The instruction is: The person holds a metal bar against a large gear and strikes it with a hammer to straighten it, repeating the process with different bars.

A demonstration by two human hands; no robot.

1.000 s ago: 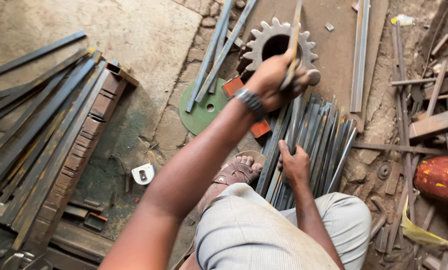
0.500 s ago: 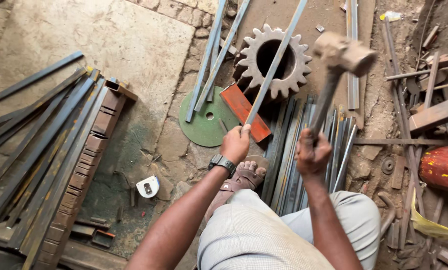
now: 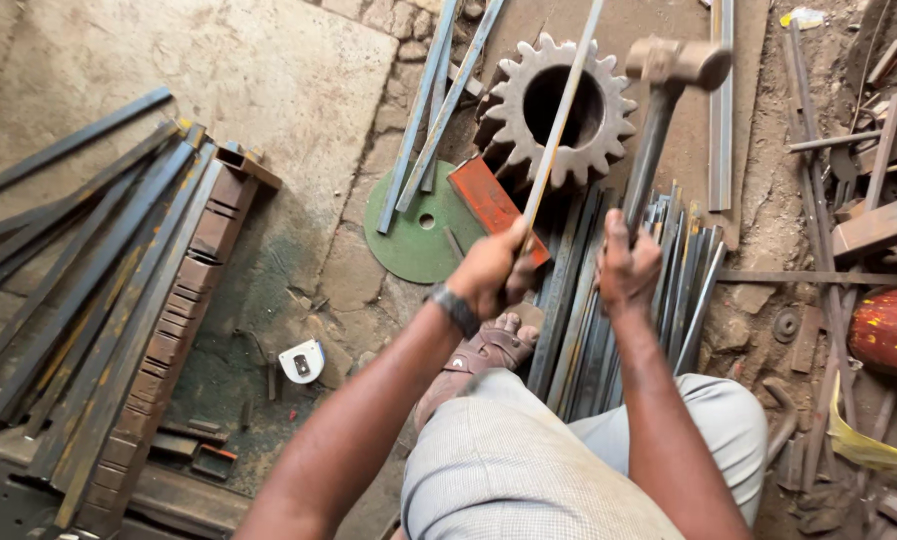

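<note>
My left hand (image 3: 496, 268) grips the near end of a thin flat metal strip (image 3: 562, 118) that runs up and away across a large toothed gear (image 3: 560, 108). My right hand (image 3: 628, 262) holds the handle of a hammer (image 3: 676, 62), raised with its head above the gear's right side. Below my hands lies a bundle of steel strips (image 3: 618, 300) on the ground. My sandalled foot (image 3: 480, 355) rests beside the bundle. A wristwatch is on my left wrist.
A green round disc (image 3: 408, 235) and a red block (image 3: 488, 200) lie left of the gear. Long steel bars and a rusty channel (image 3: 158, 330) fill the left side. A white tape measure (image 3: 303, 360) sits on the floor. Scrap metal and a red cylinder (image 3: 888, 330) lie at the right.
A second ago my left hand was raised over the gear; it has come back down to the strip's near end. My right hand lifted the hammer up from the bundle.
</note>
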